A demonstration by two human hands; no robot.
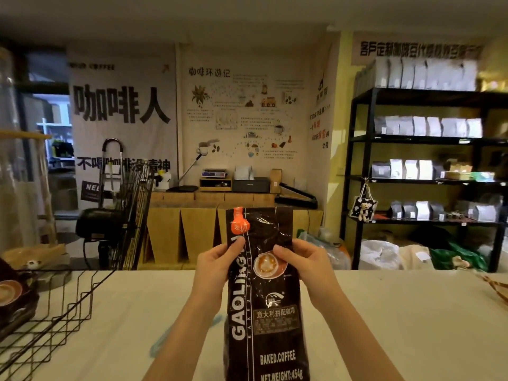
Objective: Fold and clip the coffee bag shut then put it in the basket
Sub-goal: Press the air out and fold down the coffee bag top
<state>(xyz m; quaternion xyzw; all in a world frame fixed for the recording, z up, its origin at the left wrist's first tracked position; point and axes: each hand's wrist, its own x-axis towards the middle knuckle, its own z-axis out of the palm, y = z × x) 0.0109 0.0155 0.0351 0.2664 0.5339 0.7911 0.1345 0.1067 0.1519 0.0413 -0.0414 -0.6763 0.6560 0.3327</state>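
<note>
A tall dark brown coffee bag (268, 320) with white lettering stands upright in the middle, above the white table. An orange clip (239, 221) sits on the bag's top left corner. My left hand (215, 261) grips the bag's left edge, thumb on the front. On the opposite edge, at the same height, my right hand (305, 261) holds the bag. A black wire basket (57, 306) stands at the left of the table, apart from the bag.
The white table (412, 325) spreads under my arms. A light blue clip-like object (159, 340) lies on it behind my left forearm. Dark coffee bags (11, 295) lie inside the basket. Across the room stand a black shelf (423, 160) and cardboard boxes (192, 232).
</note>
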